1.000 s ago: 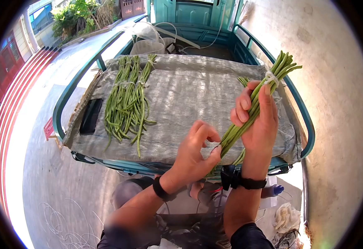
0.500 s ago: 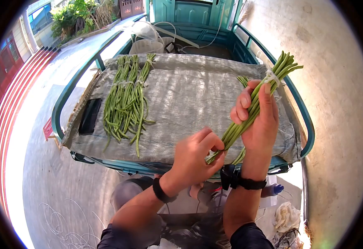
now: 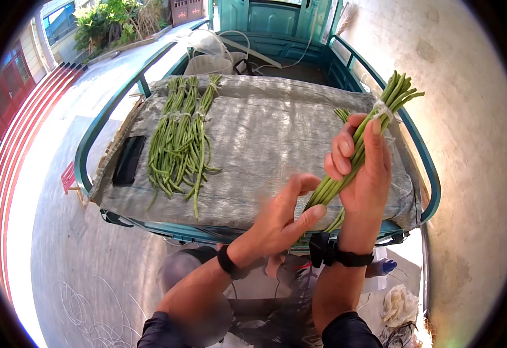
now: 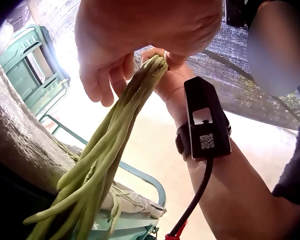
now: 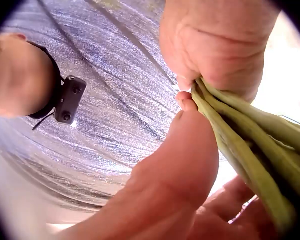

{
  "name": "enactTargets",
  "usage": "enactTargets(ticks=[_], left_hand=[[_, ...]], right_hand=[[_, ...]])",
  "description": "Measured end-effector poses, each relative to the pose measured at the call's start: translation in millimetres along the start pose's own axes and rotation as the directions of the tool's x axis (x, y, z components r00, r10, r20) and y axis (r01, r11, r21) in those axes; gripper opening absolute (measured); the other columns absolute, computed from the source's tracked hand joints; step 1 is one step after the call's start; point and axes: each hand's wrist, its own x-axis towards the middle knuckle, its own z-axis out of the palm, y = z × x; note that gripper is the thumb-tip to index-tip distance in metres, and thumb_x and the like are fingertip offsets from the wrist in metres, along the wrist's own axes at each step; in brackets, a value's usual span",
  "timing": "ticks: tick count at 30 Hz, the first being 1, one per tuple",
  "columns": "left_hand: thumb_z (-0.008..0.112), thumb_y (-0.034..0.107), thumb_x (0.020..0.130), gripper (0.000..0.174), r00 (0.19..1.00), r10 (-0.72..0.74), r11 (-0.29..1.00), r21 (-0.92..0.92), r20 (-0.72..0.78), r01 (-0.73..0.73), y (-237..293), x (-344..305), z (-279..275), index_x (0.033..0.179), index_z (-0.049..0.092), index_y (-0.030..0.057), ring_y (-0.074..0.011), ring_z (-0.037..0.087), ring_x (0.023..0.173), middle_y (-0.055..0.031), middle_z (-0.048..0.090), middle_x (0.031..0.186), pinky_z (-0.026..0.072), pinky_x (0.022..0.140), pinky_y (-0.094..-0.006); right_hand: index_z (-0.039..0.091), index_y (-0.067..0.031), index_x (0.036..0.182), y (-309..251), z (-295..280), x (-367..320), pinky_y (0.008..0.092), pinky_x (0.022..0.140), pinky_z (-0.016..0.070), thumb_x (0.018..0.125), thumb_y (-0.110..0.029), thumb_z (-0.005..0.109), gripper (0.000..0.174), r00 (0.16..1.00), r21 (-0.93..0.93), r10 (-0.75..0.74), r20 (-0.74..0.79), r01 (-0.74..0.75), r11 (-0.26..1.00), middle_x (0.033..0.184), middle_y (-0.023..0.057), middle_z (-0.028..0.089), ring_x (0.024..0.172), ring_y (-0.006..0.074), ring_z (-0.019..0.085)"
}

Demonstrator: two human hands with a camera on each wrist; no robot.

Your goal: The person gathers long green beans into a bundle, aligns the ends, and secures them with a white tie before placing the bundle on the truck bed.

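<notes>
A bunch of long green beans [image 3: 358, 148] slants across the head view, tied near its upper end with white string [image 3: 382, 108]. My right hand [image 3: 364, 168] grips it below the tie, thumb on one side and fingers curled on the other. Lower down, my left hand [image 3: 285, 214] has its thumb and fingers spread apart around the bunch. In the right wrist view the left thumb [image 5: 190, 145] lies beside the beans [image 5: 250, 145]. Seen from the left wrist, the bunch [image 4: 105, 145] fans out toward the lower left, below the left hand [image 4: 145, 30].
Tied bean bunches [image 3: 178, 139] lie at the left on a grey cloth [image 3: 259, 133] over a green cart bed. A black phone [image 3: 128, 159] is beside them. More beans [image 3: 341, 113] lie behind my right hand. Green rails [image 3: 424, 156] flank the cloth, with a bucket [image 3: 209, 65] behind.
Half a second ago my left fingers and thumb were closed together at the lower beans; now they are spread apart. The right hand keeps its hold and position.
</notes>
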Motion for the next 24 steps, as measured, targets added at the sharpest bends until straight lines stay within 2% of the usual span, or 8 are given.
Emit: enactTargets(ticks=[2,5,8,11,14,17,21,24], left_hand=[[0.048,0.037,0.112,0.046,0.991,-0.092,0.975,-0.195,0.102,0.111,3.3,-2.2,5.2,0.140,0.048,0.0007,-0.0168,0.058,0.104,-0.0093,0.062,0.120,0.0472,0.098,-0.0346],[0.035,0.048,0.115,0.054,0.968,-0.158,0.880,-0.416,0.194,0.227,-1.5,-3.2,10.8,0.137,0.052,0.0020,-0.0136,0.054,0.098,-0.0083,0.061,0.117,0.0477,0.091,-0.0324],[0.031,0.053,0.115,0.060,0.929,-0.195,0.864,-0.393,0.316,0.315,-5.4,-2.3,1.8,0.133,0.057,0.0026,-0.0123,0.053,0.093,-0.0064,0.061,0.109,0.0470,0.084,-0.0296],[0.034,0.050,0.116,0.057,0.908,-0.241,0.848,-0.381,0.343,0.369,0.9,-2.8,-1.2,0.132,0.059,0.0019,-0.0118,0.054,0.091,-0.0039,0.061,0.103,0.0460,0.081,-0.0279],[0.038,0.047,0.116,0.047,0.939,-0.218,0.890,-0.340,0.267,0.304,5.5,-5.1,1.7,0.133,0.057,0.0073,-0.0090,0.054,0.079,-0.0017,0.058,0.089,0.0469,0.070,-0.0262],[0.041,0.044,0.116,0.043,0.916,-0.287,0.887,-0.282,0.280,0.365,9.5,-3.4,-1.4,0.131,0.057,0.0058,-0.0093,0.055,0.078,-0.0019,0.058,0.089,0.0478,0.069,-0.0270],[0.046,0.042,0.115,0.040,0.943,-0.243,0.912,-0.278,0.227,0.302,2.8,-2.2,1.3,0.126,0.055,0.0045,-0.0101,0.056,0.079,-0.0027,0.059,0.090,0.0498,0.071,-0.0286],[0.053,0.040,0.113,0.037,0.927,-0.290,0.921,-0.193,0.238,0.337,12.1,0.0,-3.0,0.125,0.053,0.0043,-0.0109,0.058,0.085,-0.0039,0.062,0.095,0.0508,0.077,-0.0299]], right_hand=[[0.064,-0.0070,0.120,0.7,0.2,0.1,0.0274,0.050,0.0389,0.111,-0.042,0.058,0.036,1.000,0.007,0.004,0.000,-0.004,1.000,0.079,0.0036,0.057,0.058,0.0109,0.049],[0.064,-0.0075,0.119,1.6,-3.2,1.1,0.0268,0.049,0.0382,0.110,-0.042,0.059,0.036,0.999,0.043,0.024,0.037,-0.025,0.999,0.077,0.0031,0.056,0.055,0.0103,0.048],[0.064,-0.0087,0.118,3.3,-6.8,0.9,0.0260,0.046,0.0369,0.109,-0.041,0.062,0.034,0.997,0.070,0.059,0.054,-0.063,0.996,0.075,0.0024,0.055,0.052,0.0096,0.046],[0.064,-0.0100,0.115,4.1,-9.3,1.8,0.0256,0.044,0.0361,0.107,-0.041,0.065,0.032,0.994,0.077,0.093,0.054,-0.097,0.992,0.074,0.0015,0.055,0.050,0.0092,0.045],[0.064,-0.0103,0.113,5.8,-12.0,3.2,0.0257,0.044,0.0366,0.107,-0.041,0.066,0.031,0.993,0.056,0.108,0.041,-0.111,0.992,0.073,0.0008,0.056,0.050,0.0091,0.046],[0.063,-0.0100,0.110,5.7,-14.5,4.0,0.0260,0.045,0.0376,0.107,-0.041,0.066,0.031,0.993,0.035,0.120,0.012,-0.120,0.992,0.072,0.0004,0.056,0.050,0.0091,0.046],[0.063,-0.0122,0.116,11.2,-16.1,3.9,0.0234,0.045,0.0347,0.108,-0.042,0.062,0.031,0.995,-0.018,0.095,0.008,-0.094,0.995,0.074,-0.0010,0.054,0.051,0.0067,0.044],[0.062,-0.0091,0.110,11.5,-13.9,4.2,0.0274,0.045,0.0392,0.107,-0.040,0.066,0.031,0.993,-0.020,0.115,-0.031,-0.115,0.993,0.071,0.0005,0.056,0.051,0.0097,0.048]])
